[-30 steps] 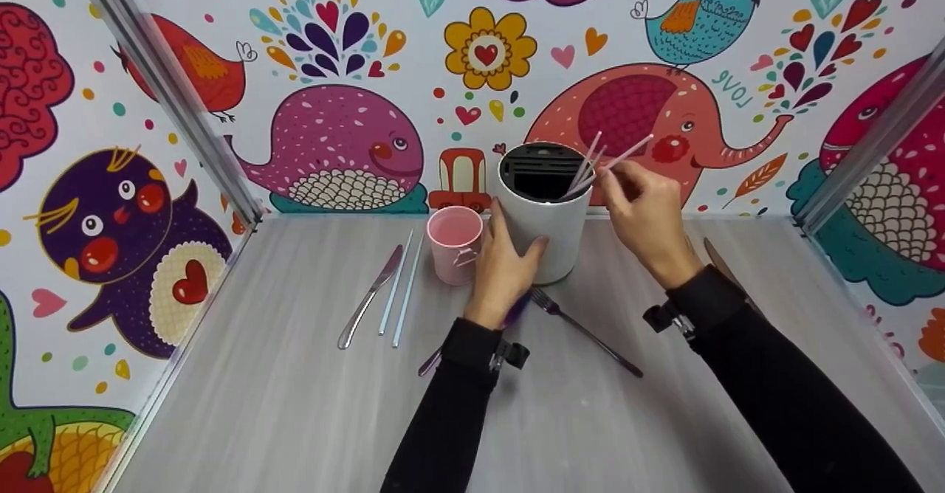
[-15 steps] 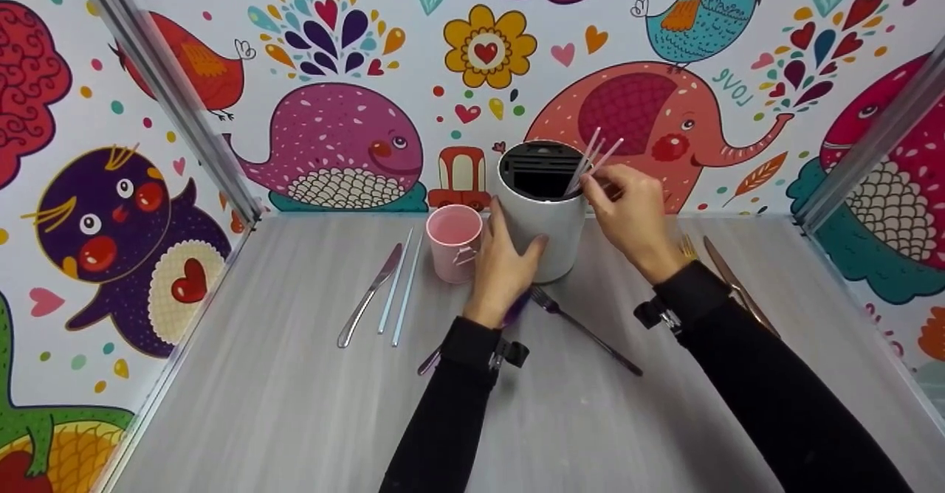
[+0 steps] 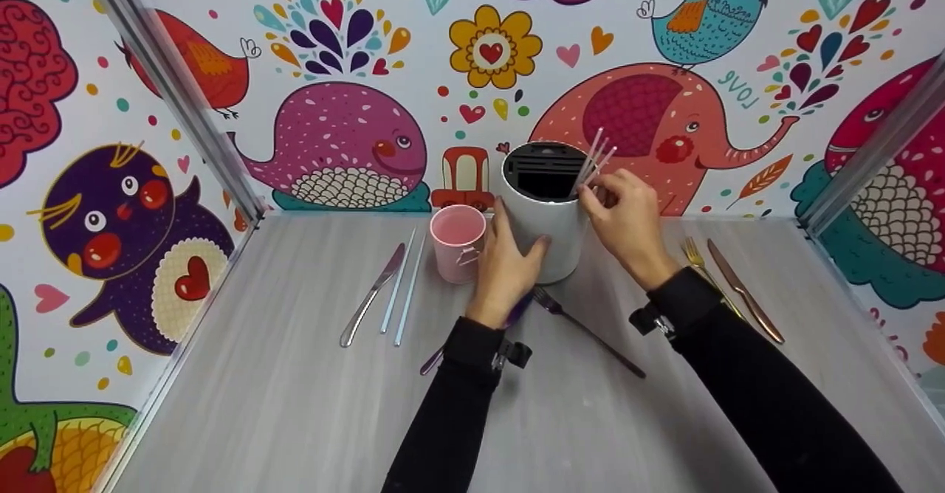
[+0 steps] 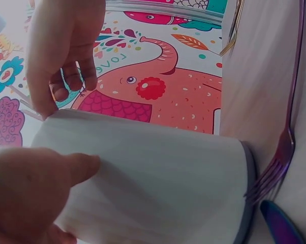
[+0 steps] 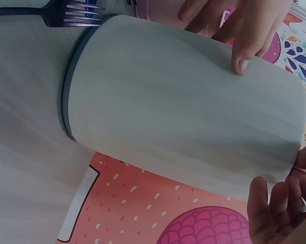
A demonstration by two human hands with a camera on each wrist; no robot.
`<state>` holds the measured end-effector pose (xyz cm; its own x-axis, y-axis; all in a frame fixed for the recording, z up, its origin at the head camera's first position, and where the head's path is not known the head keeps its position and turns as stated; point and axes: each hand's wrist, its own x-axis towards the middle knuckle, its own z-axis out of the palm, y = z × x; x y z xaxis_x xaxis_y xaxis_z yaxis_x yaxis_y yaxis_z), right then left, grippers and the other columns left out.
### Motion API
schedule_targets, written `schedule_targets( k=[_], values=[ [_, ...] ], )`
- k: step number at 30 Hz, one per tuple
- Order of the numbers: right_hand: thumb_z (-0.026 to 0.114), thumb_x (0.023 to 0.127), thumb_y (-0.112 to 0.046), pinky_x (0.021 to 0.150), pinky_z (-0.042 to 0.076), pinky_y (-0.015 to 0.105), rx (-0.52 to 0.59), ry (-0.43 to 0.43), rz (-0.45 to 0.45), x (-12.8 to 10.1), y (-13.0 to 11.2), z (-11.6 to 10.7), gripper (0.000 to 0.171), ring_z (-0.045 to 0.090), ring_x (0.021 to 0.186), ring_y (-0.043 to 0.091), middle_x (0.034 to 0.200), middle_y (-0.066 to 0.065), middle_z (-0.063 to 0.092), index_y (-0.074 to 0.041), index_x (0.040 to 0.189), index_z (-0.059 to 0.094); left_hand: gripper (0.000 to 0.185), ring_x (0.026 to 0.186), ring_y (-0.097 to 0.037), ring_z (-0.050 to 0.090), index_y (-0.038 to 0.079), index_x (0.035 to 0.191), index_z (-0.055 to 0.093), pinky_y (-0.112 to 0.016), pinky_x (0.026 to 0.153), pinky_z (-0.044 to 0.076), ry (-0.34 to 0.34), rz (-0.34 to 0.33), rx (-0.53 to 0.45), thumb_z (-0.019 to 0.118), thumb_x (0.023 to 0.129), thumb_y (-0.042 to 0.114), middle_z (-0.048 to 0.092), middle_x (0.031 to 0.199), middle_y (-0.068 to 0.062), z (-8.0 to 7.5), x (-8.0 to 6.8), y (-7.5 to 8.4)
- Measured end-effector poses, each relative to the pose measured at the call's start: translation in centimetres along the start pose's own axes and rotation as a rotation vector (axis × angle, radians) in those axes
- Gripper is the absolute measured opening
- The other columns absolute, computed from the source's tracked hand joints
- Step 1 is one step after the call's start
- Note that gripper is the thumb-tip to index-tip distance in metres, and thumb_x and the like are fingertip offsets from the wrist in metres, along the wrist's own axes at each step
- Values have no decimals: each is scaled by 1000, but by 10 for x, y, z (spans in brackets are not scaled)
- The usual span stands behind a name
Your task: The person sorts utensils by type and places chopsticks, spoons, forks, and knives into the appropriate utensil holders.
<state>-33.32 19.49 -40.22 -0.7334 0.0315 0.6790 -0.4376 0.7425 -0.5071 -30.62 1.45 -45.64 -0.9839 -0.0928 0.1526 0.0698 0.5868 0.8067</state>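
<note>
"What stands at twelve o'clock on the grey wood-grain table [image 3: 258,404]?"

"A tall, white, cylindrical canister [image 3: 559,220] with a black slotted insert [image 3: 545,163]. The left hand [image 3: 508,271] spreads thumb and fingers against its seven-o'clock side, presumably against tipping."

"And the right hand [image 3: 627,216]?"

"It pinches thin, pale-pink, plastic-looking straws [image 3: 593,151] (fiddly things) at the rim's three o'clock, probably so they don't splay."

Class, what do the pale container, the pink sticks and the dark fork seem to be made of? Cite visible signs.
Pale container: matte plastic or coated metal, perhaps; its smooth wall shows only soft shading.
Pink sticks: possibly smooth plastic, from their even, pale colour; too thin to be sure.
Dark fork: probably polished metal, given its slender tines and purple sheen.
</note>
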Motion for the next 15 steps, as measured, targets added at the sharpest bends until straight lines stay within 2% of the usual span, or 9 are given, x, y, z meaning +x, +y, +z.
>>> schedule_targets(
  k=[7,15],
  values=[
    [71,91,-29,59,36,22,44,15,14,-3,3,-1,23,54,66,20,73,6,60,-7,89,76,99,144,-33,40,22,161,6,-50,117,34,-2,-8,-1,68,89,50,30,162,-15,0,0,1],
    [70,92,-24,60,37,18,72,30,21,-8,6,-3,15,56,68,17,75,2,61,-11,91,76,99,144,-32,41,22,161,7,-48,117,35,-3,-3,-6,68,89,50,31,162,-15,-2,-1,2]
  ],
)
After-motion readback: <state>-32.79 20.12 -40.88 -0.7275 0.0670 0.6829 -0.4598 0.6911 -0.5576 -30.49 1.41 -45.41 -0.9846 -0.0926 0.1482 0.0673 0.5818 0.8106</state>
